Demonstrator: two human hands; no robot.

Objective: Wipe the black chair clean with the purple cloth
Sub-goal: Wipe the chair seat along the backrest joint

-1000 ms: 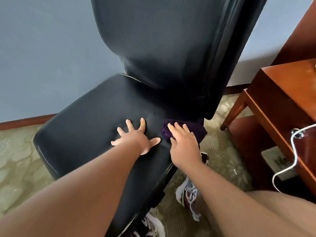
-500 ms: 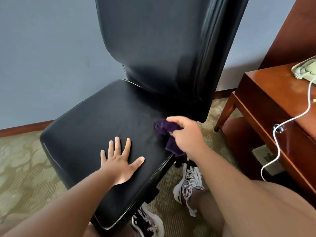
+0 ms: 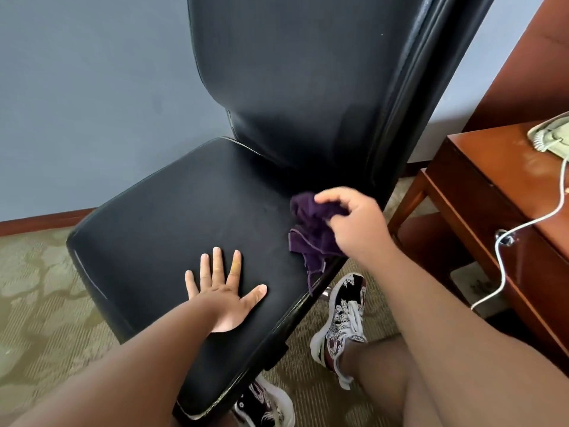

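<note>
- Though only legs and forearms show nearest the camera, two patterned shoes sit on the carpet at the near right of the black chair, so the person prob. crouches close to reach the seat.
- left hand: flat, palm down on the near part of the seat, fingers straight & spread, holding nothing. Likely there to steady the chair vs. the push of wiping.
- right hand: a bit farther & to the right, over the seat's right edge. Fingers curled, pinching the purple cloth in a bunch. Somewhat motion-blurred.
- Cloth: bunched at the top in the grip, loose folds draping onto the seat's right edge, one tail hanging past the rim. Held bunched prob. b/c a wad gives a firmer pad. Can't tell if the wad presses the seat or sits just off it.
- Seat: faint dull marks left of the cloth. My guess is the far right corner, where the seat meets the backrest, is the bit in hand.
- Backrest stands upright at the far side, w/ no hand on it.
- Right of the chair: wooden tabletop w/ a phone at its far right, white cord trailing down the front. A wide right-arm swing might snag it.
- Farthest: blue-grey wall w/ wood skirting.
</note>
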